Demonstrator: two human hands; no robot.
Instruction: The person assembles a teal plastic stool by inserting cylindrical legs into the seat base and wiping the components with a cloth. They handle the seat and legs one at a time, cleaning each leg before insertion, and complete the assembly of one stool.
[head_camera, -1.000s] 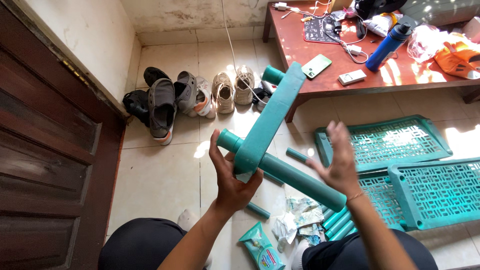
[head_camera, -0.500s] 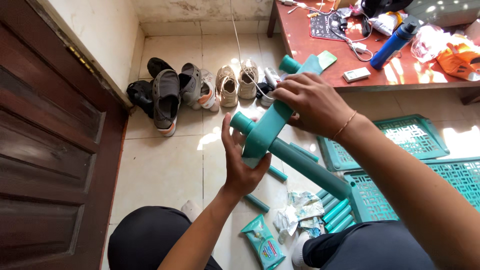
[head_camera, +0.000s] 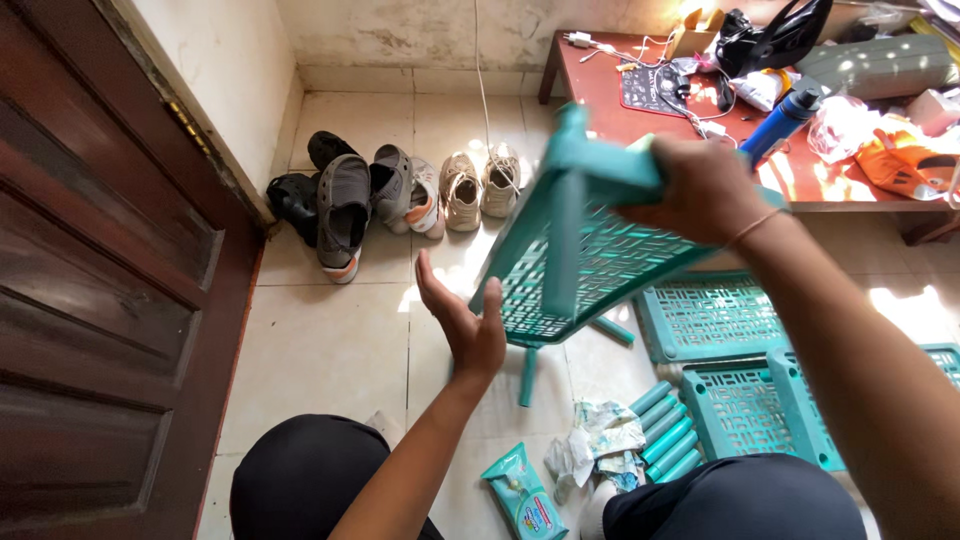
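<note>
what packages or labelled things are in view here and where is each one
Wet-wipes pack: flat on the floor tiles between the person's knees, a soft teal rectangular pouch with a colourful printed front.
Crumpled wrappers: on the floor just right of the pack, beside loose teal tubes, clear and whitish with small print.
No screens or signs that can be told apart on the cluttered red table.

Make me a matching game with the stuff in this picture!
Things:
1. shelf
2. shoes
3. bottle
4. tubes

Places:
A. on the red table
B. lying on the floor by the knee
C. lined up by the wall
D. held up in the hands

Pairs: 1-D, 2-C, 3-A, 4-B
</note>
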